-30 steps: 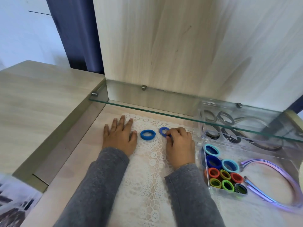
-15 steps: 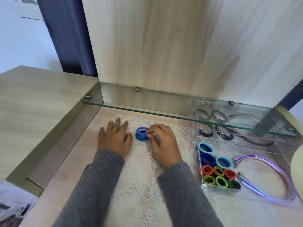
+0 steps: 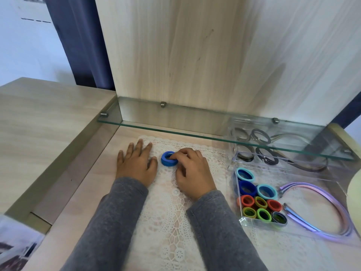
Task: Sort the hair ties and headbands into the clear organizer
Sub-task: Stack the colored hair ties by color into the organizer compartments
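Your right hand (image 3: 192, 171) curls its fingers onto the blue hair ties (image 3: 166, 160), stacked under the fingertips; your left hand (image 3: 136, 165) lies flat beside them, fingers straight. Soft, light, springy, I'd judge: pinch both rims together.

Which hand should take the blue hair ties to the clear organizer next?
Right. The right hand pinches the blue hair ties, and the clear organizer sits on its side. The left hand lies flat on the lace mat, farther away.
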The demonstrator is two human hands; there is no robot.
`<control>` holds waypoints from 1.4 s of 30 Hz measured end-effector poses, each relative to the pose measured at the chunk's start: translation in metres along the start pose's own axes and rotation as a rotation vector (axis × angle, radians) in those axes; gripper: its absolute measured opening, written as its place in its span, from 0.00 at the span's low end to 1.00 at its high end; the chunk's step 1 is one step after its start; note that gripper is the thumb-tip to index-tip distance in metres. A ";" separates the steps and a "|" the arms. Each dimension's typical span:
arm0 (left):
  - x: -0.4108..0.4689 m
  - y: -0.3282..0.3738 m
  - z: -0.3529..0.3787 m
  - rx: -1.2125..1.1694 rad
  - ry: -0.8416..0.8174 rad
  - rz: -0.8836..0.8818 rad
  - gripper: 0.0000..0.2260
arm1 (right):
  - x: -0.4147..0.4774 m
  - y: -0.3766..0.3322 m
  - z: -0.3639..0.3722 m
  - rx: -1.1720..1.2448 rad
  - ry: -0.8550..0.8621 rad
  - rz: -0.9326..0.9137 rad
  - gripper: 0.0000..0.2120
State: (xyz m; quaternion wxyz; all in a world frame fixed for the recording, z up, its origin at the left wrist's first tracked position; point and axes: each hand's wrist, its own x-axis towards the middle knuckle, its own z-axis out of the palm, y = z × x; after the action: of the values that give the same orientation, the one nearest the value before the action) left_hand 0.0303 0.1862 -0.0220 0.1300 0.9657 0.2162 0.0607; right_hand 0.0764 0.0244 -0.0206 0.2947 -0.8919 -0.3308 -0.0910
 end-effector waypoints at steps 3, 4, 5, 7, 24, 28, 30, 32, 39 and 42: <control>0.001 -0.001 0.002 -0.022 0.028 0.013 0.24 | 0.001 -0.005 -0.004 -0.085 -0.054 -0.003 0.14; 0.000 -0.001 0.003 -0.039 0.052 0.021 0.23 | 0.001 -0.006 -0.005 -0.107 -0.065 -0.006 0.14; 0.000 -0.001 0.003 -0.060 0.084 0.034 0.22 | 0.001 -0.007 -0.007 -0.128 -0.072 -0.009 0.14; -0.003 0.000 0.002 -0.114 0.160 0.080 0.19 | -0.001 -0.009 -0.012 -0.170 -0.092 -0.006 0.14; -0.055 0.020 0.004 -0.071 0.279 0.362 0.23 | -0.025 -0.020 -0.049 -0.320 -0.271 0.015 0.14; -0.067 0.024 0.004 -0.097 0.238 0.362 0.25 | -0.032 -0.022 -0.053 -0.332 -0.248 -0.005 0.13; -0.072 0.025 0.004 -0.121 0.221 0.348 0.23 | -0.036 -0.022 -0.054 -0.347 -0.232 -0.016 0.13; -0.075 0.027 0.004 -0.141 0.210 0.339 0.21 | -0.039 -0.023 -0.056 -0.361 -0.226 -0.028 0.13; -0.092 0.036 0.001 -0.163 0.177 0.335 0.24 | -0.047 -0.026 -0.077 -0.409 -0.276 -0.077 0.12; -0.099 0.047 -0.003 -0.236 0.166 0.338 0.23 | -0.051 -0.023 -0.095 -0.426 -0.269 -0.095 0.11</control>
State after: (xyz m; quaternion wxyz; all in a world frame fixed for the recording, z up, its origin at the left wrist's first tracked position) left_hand -0.0407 0.1031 -0.0124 0.2120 0.9580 0.0529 0.1857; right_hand 0.0260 -0.0444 0.0491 0.0489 -0.9214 -0.3818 -0.0531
